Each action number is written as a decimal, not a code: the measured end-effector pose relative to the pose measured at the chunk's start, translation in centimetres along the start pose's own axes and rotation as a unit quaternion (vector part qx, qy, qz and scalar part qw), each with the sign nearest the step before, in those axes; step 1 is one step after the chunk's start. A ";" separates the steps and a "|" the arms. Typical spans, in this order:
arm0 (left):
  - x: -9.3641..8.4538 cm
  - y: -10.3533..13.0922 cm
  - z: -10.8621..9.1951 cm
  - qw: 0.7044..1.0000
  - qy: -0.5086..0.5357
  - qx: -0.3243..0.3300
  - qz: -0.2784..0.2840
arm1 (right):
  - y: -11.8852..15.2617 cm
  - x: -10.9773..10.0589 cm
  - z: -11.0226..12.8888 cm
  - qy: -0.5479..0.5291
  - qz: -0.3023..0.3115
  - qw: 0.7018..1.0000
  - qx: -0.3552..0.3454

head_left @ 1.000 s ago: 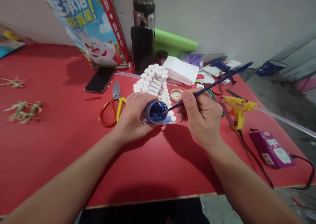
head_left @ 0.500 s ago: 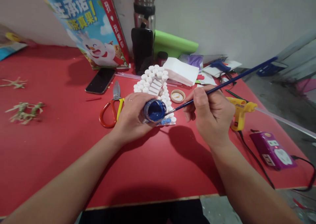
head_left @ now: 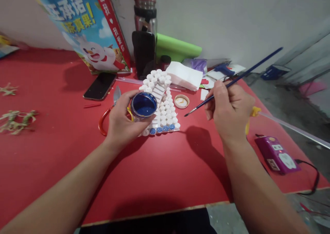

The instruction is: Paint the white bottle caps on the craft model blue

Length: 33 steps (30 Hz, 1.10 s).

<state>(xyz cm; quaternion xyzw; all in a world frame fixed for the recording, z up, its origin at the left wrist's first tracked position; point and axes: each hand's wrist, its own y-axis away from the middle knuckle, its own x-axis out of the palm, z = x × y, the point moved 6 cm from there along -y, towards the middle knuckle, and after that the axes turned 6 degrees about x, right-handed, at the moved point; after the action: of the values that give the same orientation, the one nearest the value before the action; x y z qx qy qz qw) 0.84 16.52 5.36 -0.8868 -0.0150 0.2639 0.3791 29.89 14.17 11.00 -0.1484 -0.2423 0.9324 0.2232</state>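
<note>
My left hand (head_left: 125,118) holds a small open jar of blue paint (head_left: 143,105), tilted toward me, above the left part of a white model (head_left: 166,112). The model is covered in small white rolls, with several blue ones (head_left: 159,129) along its front edge. In my right hand (head_left: 228,108) is a long blue paintbrush (head_left: 247,72), held like a pen. Its dark tip hangs right of the model, apart from both model and jar. A round lid (head_left: 182,101) lies right of the model, inner side up.
Scissors (head_left: 103,122) lie partly under my left hand, near a phone (head_left: 99,86). Behind stand a colourful box (head_left: 95,31) and a flask (head_left: 145,19). White tissues (head_left: 184,75) lie behind the model. A purple power strip (head_left: 277,155) is at the right.
My left hand and the jar have moved left, uncovering more of the model and its blue rolls. The brush has moved away from the jar to the right with my right hand.
</note>
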 end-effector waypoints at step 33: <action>0.5 0.1 0.3 1.000 -0.003 -0.009 0.014 | 1.4 3.3 -0.8 0.090 0.125 0.987 -0.053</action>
<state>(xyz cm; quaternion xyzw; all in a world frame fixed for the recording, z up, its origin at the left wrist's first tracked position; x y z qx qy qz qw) 1.11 16.74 4.88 -0.8894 -0.0063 0.2717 0.3677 26.90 15.01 9.02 -0.2725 -0.2497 0.9217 0.1174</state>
